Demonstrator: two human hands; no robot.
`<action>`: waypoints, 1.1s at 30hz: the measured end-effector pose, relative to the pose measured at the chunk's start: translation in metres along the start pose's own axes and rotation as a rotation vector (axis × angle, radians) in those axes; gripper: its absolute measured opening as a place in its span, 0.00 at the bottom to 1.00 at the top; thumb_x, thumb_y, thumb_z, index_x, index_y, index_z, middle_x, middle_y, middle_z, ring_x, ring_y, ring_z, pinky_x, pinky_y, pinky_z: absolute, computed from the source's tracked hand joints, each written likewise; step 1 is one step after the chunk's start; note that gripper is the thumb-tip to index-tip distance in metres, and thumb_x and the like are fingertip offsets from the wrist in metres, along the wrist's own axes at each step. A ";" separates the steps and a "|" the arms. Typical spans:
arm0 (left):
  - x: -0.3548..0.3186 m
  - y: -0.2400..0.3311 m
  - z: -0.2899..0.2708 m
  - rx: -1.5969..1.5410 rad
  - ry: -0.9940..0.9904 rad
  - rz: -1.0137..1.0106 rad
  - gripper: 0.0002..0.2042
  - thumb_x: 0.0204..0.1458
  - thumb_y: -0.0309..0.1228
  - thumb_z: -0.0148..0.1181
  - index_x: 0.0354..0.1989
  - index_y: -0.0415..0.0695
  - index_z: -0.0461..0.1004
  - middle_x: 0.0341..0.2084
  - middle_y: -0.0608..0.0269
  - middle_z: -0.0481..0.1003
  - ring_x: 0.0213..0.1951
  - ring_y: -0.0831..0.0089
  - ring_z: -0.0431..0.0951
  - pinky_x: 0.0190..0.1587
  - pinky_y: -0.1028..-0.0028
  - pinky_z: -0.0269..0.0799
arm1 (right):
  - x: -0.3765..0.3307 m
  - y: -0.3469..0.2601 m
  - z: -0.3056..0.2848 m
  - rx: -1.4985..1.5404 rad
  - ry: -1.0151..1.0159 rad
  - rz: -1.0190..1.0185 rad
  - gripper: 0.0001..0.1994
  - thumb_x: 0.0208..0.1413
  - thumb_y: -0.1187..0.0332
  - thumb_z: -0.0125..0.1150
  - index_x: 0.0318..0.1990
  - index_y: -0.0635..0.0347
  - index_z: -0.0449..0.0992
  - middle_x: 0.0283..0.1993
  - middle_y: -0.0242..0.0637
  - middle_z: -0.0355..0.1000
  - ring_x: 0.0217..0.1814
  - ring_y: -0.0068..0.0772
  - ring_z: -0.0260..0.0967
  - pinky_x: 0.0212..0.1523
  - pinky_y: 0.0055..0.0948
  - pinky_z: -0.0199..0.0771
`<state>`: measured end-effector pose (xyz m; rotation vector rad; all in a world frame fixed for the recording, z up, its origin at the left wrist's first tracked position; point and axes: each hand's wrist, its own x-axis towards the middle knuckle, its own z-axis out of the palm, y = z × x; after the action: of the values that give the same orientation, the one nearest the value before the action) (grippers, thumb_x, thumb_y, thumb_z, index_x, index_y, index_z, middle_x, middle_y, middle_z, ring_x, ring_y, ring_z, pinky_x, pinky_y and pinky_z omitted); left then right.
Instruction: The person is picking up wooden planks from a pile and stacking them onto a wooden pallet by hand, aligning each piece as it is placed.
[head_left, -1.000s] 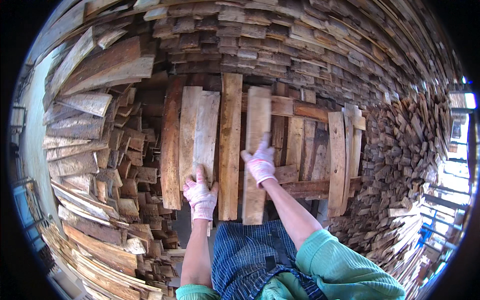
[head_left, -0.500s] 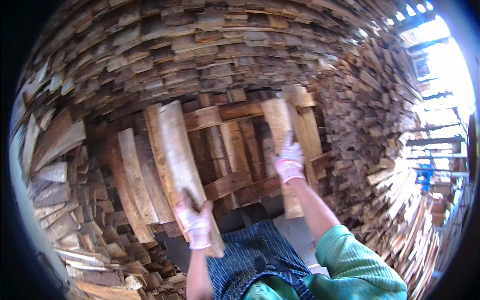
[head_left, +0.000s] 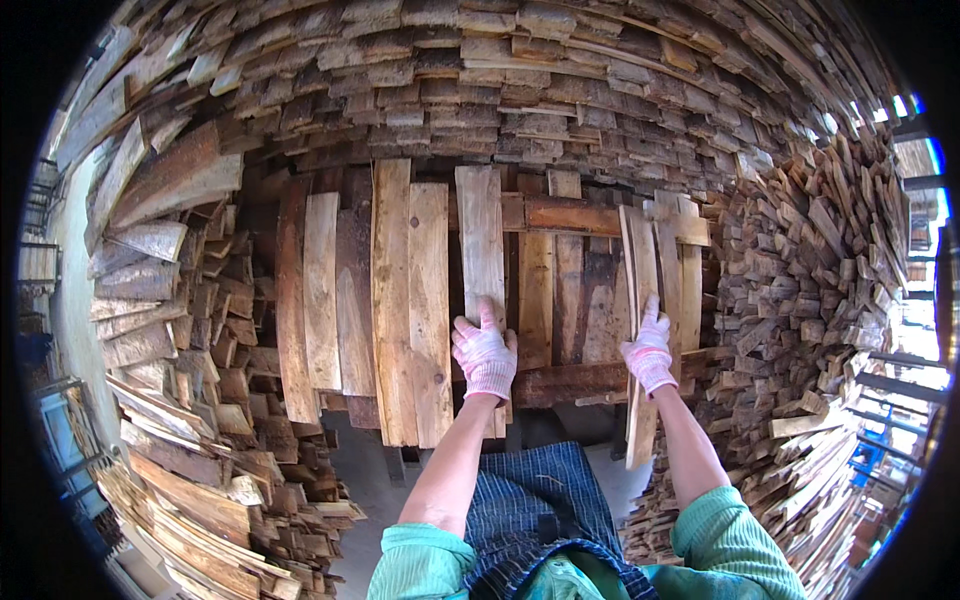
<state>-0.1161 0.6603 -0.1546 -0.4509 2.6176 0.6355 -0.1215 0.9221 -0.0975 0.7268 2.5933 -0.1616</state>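
Observation:
A row of rough wooden boards lies across a wooden frame [head_left: 570, 218] in front of me. My left hand [head_left: 485, 357], in a pale pinkish work glove, is closed around the lower part of a narrow greyish board [head_left: 482, 235] near the middle. To the right, my right hand [head_left: 650, 352], gloved alike, grips a thin board [head_left: 641, 250] that stands slightly tilted. Left of my left hand, a light brown board [head_left: 429, 300] and a longer yellowish board [head_left: 393, 290] lie side by side. The palms and the undersides of the held boards are hidden.
Stacked wood rises as a wall [head_left: 450, 90] behind the frame. A slanting pile [head_left: 800, 270] stands at the right, and cut pieces [head_left: 190, 400] are heaped at the left. Darker boards [head_left: 295, 300] lie on the frame's left end. Grey floor [head_left: 365, 500] shows below.
The pale board that my left hand held tilted is out of that hand, which has moved right onto a board near the middle. My right hand stays at the right-hand boards. The view has shifted.

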 end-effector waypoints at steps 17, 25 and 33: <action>0.035 -0.112 -0.130 -0.320 0.037 0.388 0.40 0.48 0.41 0.72 0.72 0.52 0.63 0.71 0.44 0.56 0.72 0.47 0.57 0.72 0.55 0.57 | 0.000 -0.187 0.080 0.182 -0.071 -0.091 0.45 0.63 0.38 0.51 0.79 0.42 0.36 0.64 0.72 0.58 0.62 0.75 0.66 0.61 0.58 0.68; 0.135 -0.391 -0.179 0.424 -0.145 -0.189 0.29 0.66 0.37 0.46 0.75 0.44 0.56 0.75 0.50 0.54 0.73 0.51 0.58 0.73 0.60 0.56 | 0.015 -0.234 0.101 0.156 0.007 -0.090 0.38 0.69 0.51 0.47 0.79 0.43 0.34 0.64 0.76 0.59 0.52 0.71 0.74 0.50 0.57 0.77; 0.159 -0.484 -0.139 0.284 -0.113 -0.060 0.30 0.63 0.26 0.44 0.76 0.42 0.51 0.75 0.53 0.54 0.75 0.56 0.54 0.78 0.66 0.45 | -0.018 -0.241 0.080 0.228 -0.093 -0.044 0.43 0.65 0.49 0.54 0.79 0.47 0.35 0.56 0.64 0.61 0.54 0.66 0.70 0.52 0.58 0.74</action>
<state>-0.1046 0.1499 -0.2896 -0.3903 2.5230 0.2555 -0.2027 0.6894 -0.1631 0.7224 2.5284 -0.4998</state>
